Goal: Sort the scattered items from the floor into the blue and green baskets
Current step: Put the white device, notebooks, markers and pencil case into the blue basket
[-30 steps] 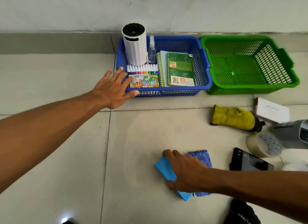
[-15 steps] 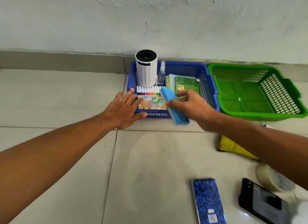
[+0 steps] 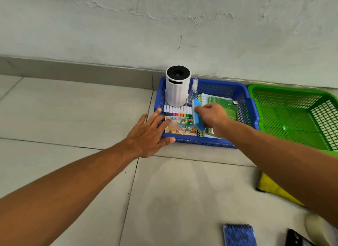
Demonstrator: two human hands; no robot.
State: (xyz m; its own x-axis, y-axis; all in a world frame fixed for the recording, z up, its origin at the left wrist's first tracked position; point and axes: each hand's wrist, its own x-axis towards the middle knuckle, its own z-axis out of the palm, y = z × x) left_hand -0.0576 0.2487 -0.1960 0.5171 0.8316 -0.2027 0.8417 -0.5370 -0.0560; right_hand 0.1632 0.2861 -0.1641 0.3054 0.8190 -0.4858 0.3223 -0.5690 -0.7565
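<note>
The blue basket stands against the wall with a white cylinder, a spray bottle, a marker set and green notebooks in it. My right hand grips a light blue pad over the basket's middle, above the notebooks. With fingers spread, my left hand rests on the basket's front left corner. The green basket sits to the right with nothing visible in it.
On the floor at lower right lie a dark blue spiral notepad, a black device, a tape roll and a yellow cloth item, partly hidden by my right arm. The wall runs just behind both baskets.
My right hand lifted the light blue pad off the floor and carried it forward over the blue basket. My left hand stayed on the basket's corner.
</note>
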